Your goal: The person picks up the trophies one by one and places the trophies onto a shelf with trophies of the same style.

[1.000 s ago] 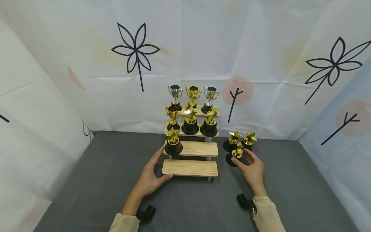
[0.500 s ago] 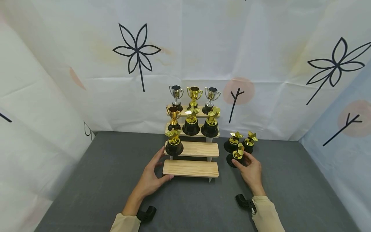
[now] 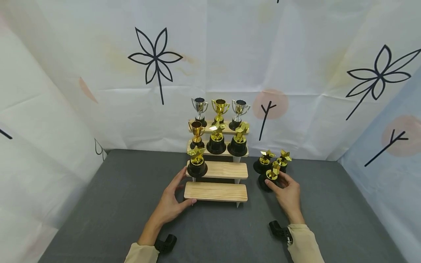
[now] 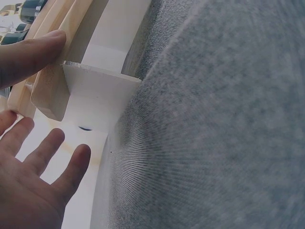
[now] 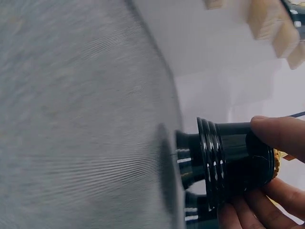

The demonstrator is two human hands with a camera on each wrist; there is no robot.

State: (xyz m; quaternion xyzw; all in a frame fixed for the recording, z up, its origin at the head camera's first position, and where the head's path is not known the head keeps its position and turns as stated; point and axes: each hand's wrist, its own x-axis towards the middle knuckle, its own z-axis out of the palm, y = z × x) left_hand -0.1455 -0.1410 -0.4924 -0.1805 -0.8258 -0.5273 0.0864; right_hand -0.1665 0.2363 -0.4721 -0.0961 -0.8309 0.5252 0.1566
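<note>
In the head view my left hand [image 3: 171, 202] rests at the left end of a tiered wooden stand [image 3: 215, 191]. Its thumb touches the front edge of the lowest board; the other fingers [image 4: 40, 152] are spread beside the board ends. My right hand [image 3: 289, 193] pinches a star trophy [image 3: 275, 169], gold on top, by its black base [image 5: 233, 157], thumb on one side and fingers on the other. Two more star trophies, one left [image 3: 262, 164] and one right [image 3: 284, 157], stand just behind it. Whether the held trophy's base touches the table cannot be told.
Silver and gold cup trophies [image 3: 219, 106] line the top tier. A bronze-gold cup [image 3: 196, 130] and two star trophies [image 3: 237, 145] occupy the second tier; another star trophy [image 3: 196, 166] stands at the left of the third. A printed white cloth [image 3: 223, 44] hangs behind the dark table [image 3: 227, 233].
My right hand and the star trophy it pinches have shifted slightly to the right and toward me, and the trophy's star has turned a little. The left hand stays on the stand.
</note>
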